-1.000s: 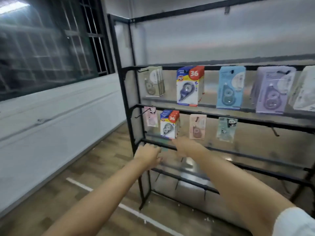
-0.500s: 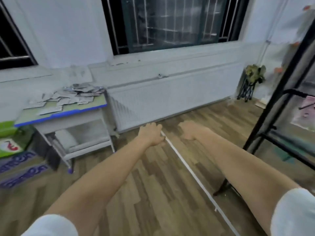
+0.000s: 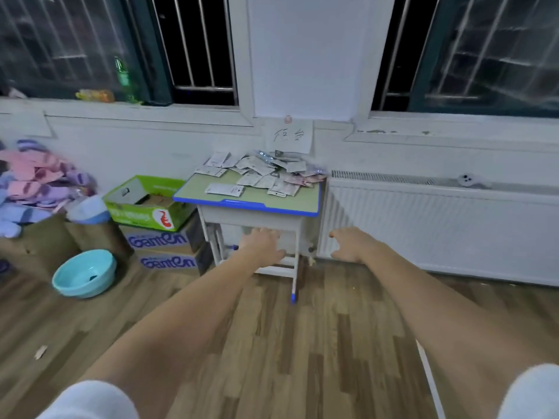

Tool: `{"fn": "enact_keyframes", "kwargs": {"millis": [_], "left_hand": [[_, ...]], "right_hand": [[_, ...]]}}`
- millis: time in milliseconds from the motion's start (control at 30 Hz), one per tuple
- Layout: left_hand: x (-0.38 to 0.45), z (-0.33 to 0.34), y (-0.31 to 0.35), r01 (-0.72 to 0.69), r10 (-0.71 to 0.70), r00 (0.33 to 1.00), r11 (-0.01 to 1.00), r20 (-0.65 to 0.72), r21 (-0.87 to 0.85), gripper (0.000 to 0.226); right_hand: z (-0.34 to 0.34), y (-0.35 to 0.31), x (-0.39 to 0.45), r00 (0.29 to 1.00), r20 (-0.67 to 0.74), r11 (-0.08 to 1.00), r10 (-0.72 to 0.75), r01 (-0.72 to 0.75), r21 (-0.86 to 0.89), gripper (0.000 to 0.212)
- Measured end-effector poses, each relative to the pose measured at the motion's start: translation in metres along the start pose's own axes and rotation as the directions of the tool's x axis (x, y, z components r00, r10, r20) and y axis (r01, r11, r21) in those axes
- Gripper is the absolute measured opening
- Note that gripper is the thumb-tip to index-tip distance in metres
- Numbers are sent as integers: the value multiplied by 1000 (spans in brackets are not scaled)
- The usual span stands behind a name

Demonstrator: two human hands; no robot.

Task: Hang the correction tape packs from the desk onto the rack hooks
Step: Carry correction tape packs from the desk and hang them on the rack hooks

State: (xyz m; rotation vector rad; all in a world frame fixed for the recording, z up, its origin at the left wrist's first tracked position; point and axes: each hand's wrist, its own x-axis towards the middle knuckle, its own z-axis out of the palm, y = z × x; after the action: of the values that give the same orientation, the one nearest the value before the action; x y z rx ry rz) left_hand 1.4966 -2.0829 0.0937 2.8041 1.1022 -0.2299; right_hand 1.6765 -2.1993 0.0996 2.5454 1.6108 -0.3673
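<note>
A lived-in storeroom: barred windows (image 3: 193,43), a radiator (image 3: 438,225), stacked cartons (image 3: 160,240), a small school desk (image 3: 248,204) on wood flooring

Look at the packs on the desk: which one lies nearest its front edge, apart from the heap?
The single white pack lying flat at the desk's front left. It sits alone on bare green desktop; the other packs overlap in a heap behind it.

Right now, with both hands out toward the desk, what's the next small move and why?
Probably step closer and reach the right hand for the loose pack nearest the desk's front edge. Both it and the left hand hold nothing and are short of the desktop.
</note>
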Motion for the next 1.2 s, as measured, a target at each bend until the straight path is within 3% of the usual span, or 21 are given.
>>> {"fn": "enact_keyframes", "kwargs": {"millis": [200, 433, 533, 667, 733, 767, 867, 933, 1033, 1200], "left_hand": [[119, 0, -78, 118, -116, 992, 992, 53, -45, 53], [282, -8, -157, 160, -155, 984, 986, 87, -53, 55], [340, -4, -176, 177, -165, 978, 980, 127, -89, 55], [421, 3, -196, 205, -190, 973, 972, 132, -113, 55], [459, 7, -207, 243, -227, 967, 959, 116, -148, 54], [477, 11, -212, 271, -255, 960, 947, 112, -172, 53], [523, 22, -220, 359, -336, 933, 901, 131, -243, 57], [548, 29, -223, 391, -370, 920, 886, 126, -248, 64], [575, 40, -224, 442, -424, 897, 860, 126, -254, 73], [598, 59, -225, 466, -466, 882, 844, 69, -265, 80]], "right_hand": [[-7, -16, 166, 995, 42, 996, -90, 91, -17, 57], [-23, -12, 342, 993, 104, 998, -57, 56, 10, 58], [-23, 0, 399, 988, 152, 999, 1, -7, 37, 58], [-19, 21, 475, 968, 177, 938, 176, -219, 267, 51], [-17, 27, 510, 930, 214, 812, 300, -367, 455, 46], [-12, 29, 525, 896, 266, 679, 356, -443, 585, 44], [9, 30, 569, 771, 468, 50, 432, -538, 841, 36], [33, 38, 599, 740, 539, -207, 402, -500, 841, 30], [38, 34, 613, 705, 569, -352, 423, -450, 820, 6], [36, 15, 626, 651, 603, -638, 461, -229, 735, 20]]}}
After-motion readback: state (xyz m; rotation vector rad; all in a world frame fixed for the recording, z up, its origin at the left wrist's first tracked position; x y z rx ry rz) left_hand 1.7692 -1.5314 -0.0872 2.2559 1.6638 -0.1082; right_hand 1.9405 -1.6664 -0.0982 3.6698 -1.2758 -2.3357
